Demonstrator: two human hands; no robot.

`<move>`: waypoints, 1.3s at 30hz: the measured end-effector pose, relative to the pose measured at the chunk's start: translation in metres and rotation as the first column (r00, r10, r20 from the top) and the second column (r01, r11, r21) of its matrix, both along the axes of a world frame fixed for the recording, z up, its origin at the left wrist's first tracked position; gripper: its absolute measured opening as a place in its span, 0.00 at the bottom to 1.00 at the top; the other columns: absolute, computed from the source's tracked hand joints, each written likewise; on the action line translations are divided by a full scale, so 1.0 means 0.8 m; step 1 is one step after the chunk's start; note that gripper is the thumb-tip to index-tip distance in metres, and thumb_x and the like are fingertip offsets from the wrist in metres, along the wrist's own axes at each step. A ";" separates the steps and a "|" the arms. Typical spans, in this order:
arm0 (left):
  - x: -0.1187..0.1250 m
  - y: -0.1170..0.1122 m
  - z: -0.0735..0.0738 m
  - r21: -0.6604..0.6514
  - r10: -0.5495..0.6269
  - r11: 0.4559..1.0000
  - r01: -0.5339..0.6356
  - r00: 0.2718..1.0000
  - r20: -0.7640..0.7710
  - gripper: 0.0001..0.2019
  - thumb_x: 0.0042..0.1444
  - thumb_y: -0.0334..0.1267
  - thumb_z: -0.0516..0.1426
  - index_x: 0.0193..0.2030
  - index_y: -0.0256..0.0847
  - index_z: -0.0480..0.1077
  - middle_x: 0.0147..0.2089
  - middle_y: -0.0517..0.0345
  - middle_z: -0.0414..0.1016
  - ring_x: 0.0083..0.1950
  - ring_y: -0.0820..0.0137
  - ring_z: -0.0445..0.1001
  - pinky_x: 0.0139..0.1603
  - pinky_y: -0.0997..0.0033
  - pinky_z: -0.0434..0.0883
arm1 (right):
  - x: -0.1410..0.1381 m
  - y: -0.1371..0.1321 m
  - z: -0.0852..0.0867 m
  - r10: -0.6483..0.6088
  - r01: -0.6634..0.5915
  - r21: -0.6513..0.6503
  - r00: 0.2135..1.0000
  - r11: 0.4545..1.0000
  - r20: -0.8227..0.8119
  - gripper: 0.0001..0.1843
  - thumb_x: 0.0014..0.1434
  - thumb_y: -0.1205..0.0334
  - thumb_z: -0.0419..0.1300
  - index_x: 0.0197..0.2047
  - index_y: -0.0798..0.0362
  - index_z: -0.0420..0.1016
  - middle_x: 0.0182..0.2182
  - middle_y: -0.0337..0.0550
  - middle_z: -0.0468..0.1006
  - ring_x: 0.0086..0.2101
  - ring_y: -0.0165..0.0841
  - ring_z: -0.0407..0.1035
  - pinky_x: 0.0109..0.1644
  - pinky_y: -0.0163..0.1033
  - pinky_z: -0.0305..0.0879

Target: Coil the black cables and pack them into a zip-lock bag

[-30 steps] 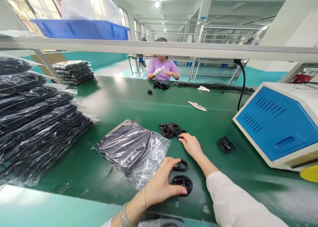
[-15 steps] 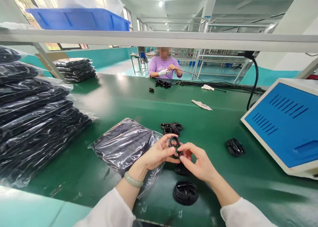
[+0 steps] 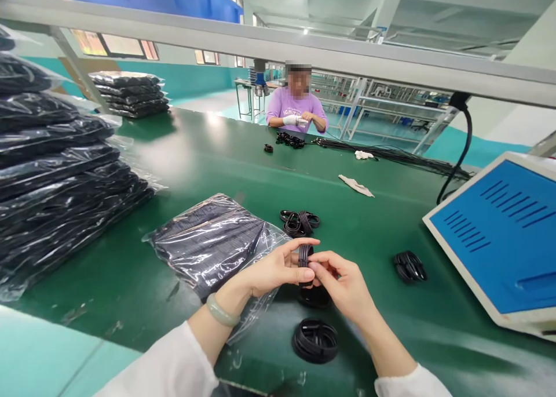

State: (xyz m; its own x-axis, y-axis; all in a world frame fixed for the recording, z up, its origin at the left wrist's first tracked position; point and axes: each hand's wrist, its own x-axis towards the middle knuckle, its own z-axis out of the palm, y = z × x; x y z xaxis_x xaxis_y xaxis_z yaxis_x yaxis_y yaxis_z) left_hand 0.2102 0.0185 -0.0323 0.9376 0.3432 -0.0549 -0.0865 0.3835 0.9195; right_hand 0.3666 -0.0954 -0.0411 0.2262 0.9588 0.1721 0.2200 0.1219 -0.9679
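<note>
Between both hands, above the green table (image 3: 365, 229), is a coiled black cable (image 3: 305, 257). My left hand (image 3: 278, 268) grips the coil from the left, fingers behind it and thumb at its lower front. Pinched closed at the coil's right side is my right hand (image 3: 343, 278); its fingertips touch the cable. Under the hands lies another dark coil (image 3: 313, 297), partly hidden. A larger cable coil (image 3: 315, 340) lies nearer me, and several bundled coils (image 3: 299, 222) sit just beyond the hands. To the left, a clear plastic bag of black cables (image 3: 217, 240) lies flat.
Bagged black goods (image 3: 56, 182) are stacked high at the left. A blue-fronted machine (image 3: 499, 240) stands at the right, with a cable coil (image 3: 410, 267) beside it. White cloth pieces (image 3: 356, 185) lie farther back. A co-worker in purple (image 3: 296, 107) sits across the table.
The held coil has turned from showing its open loop to showing its side edge. Both hands remain on it. The head view has tilted and shifted slightly.
</note>
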 end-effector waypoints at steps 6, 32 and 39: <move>0.000 0.005 -0.010 -0.019 0.018 1.000 -0.019 0.998 -0.061 0.32 0.49 0.38 0.71 0.59 0.43 0.64 0.40 0.57 0.76 0.39 0.70 0.79 0.43 0.67 0.73 | 0.008 -0.004 0.006 0.155 -0.172 -0.084 0.971 0.981 -0.181 0.14 0.65 0.48 0.62 0.37 0.51 0.74 0.30 0.40 0.79 0.32 0.34 0.74 0.39 0.38 0.71; -0.004 0.012 -0.007 -0.231 -0.112 0.966 0.115 0.993 0.028 0.26 0.50 0.36 0.71 0.55 0.43 0.70 0.45 0.56 0.75 0.39 0.67 0.82 0.43 0.68 0.78 | -0.004 -0.005 0.001 0.043 -0.044 -0.020 0.996 0.999 -0.078 0.11 0.64 0.52 0.63 0.40 0.50 0.78 0.26 0.39 0.81 0.26 0.31 0.74 0.29 0.34 0.66; -0.005 0.014 -0.002 -0.259 -0.148 0.956 0.140 0.989 -0.011 0.23 0.51 0.38 0.71 0.52 0.41 0.72 0.43 0.54 0.77 0.37 0.68 0.82 0.39 0.71 0.78 | 0.001 -0.003 -0.006 0.020 -0.020 -0.016 1.000 1.000 0.012 0.14 0.65 0.49 0.61 0.44 0.50 0.79 0.30 0.40 0.80 0.26 0.29 0.68 0.28 0.34 0.62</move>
State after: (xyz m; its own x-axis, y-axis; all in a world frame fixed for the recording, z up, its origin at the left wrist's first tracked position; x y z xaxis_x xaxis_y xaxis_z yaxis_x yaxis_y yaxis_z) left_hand 0.2063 0.0296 -0.0338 0.9727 0.1753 -0.1524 0.0132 0.6132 0.7898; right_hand 0.3676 -0.0975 -0.0461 0.2051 0.9657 0.1595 0.2294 0.1110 -0.9670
